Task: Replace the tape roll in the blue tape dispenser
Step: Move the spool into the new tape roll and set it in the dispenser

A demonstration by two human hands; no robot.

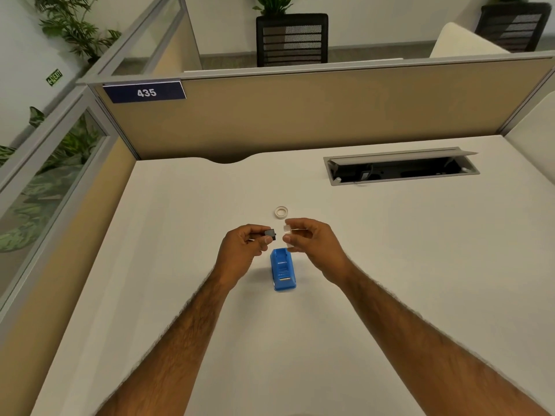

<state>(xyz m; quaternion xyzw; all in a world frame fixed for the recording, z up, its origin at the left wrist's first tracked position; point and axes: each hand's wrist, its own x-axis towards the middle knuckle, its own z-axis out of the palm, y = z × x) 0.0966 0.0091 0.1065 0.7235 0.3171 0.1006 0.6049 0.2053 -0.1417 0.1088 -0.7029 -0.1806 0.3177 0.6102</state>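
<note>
Your left hand [243, 244] pinches the small dark spindle [269, 234] by one end, and your right hand [309, 240] grips a clear tape roll [287, 232] at its rim, the two nearly touching above the blue tape dispenser [283, 270], which sits open on the desk [390, 265]. A second white ring [281, 211] lies just beyond. Both parts look light and rigid, likely slick; hold the roll by its edges, off the sticky face.

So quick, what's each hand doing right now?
Left hand: closed on a small black spool.
Right hand: closed on a clear tape roll.
</note>
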